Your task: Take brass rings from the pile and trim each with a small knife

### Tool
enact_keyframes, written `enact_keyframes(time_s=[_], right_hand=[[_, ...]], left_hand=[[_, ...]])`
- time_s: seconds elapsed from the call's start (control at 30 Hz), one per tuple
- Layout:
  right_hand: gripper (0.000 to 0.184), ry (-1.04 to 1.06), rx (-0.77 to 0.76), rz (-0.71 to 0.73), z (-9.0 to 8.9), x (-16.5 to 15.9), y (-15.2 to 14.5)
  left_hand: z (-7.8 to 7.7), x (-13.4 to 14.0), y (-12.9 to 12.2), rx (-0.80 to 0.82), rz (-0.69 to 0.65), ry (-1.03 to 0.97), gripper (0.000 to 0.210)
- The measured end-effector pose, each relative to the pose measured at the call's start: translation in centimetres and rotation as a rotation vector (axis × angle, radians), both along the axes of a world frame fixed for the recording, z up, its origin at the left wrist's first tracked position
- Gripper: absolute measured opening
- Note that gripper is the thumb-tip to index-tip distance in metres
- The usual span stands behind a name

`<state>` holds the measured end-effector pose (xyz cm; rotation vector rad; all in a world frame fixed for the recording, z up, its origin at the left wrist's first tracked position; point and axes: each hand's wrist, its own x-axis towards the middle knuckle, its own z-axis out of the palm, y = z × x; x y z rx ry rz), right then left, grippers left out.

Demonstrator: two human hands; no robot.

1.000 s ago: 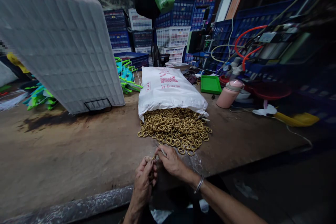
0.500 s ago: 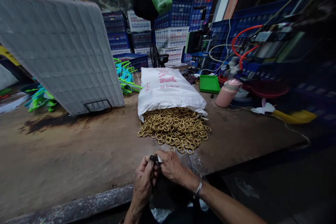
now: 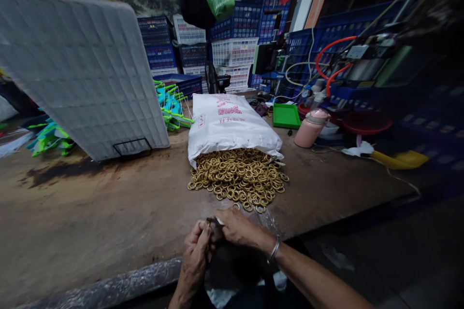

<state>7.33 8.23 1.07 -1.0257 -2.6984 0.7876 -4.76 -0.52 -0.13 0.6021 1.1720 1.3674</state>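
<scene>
My left hand [image 3: 195, 251] is closed in a pinch around something small and dark at its thumb tip, mostly hidden by the fingers. Close beside it, my right hand [image 3: 235, 226] is closed too, and a small white bit [image 3: 219, 221] shows at its fingertips. What that white bit belongs to cannot be made out. Both hands are held together at the table's front edge. Just beyond them lies a heap of brass-coloured rings [image 3: 239, 174], spilling from the mouth of a white sack [image 3: 232, 128] printed in red.
A tall pale quilted panel [image 3: 83, 77] stands on the table [image 3: 108, 222] at the left. To the right are a green tray [image 3: 286, 116], a pink bottle [image 3: 311, 128], a red bowl [image 3: 366, 123] and a yellow scoop [image 3: 400, 159]. Stacked crates [image 3: 235, 52] stand behind.
The black piece with the white end, plain to see between my fingertips before, now shows far less. My hands stay together in nearly the same place. The whole view has shifted slightly.
</scene>
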Motion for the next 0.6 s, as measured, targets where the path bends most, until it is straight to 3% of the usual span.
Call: enact_keyframes(time_s=[0.13,0.3,0.43,0.6], right_hand=[[0.026,-0.151,0.123,-0.156,-0.8,0.3,1.3],[0.027,-0.085,0.306,-0.374,1.0,0.1,4.9],[0.027,-0.114,0.406,-0.483,2.4,-0.2,8.5],[0.021,-0.216,0.415,-0.476,2.5,-1.2,11.4]], left_hand=[[1.8,0.4,-0.4,-0.027,-0.017,-0.163,0.031],[3.0,0.2,0.1,-0.062,0.024,-0.277,0.031],[1.9,-0.2,0.5,-0.079,0.054,-0.254,0.032],[-0.2,-0.5,1.0,-0.094,0.073,-0.264,0.034]])
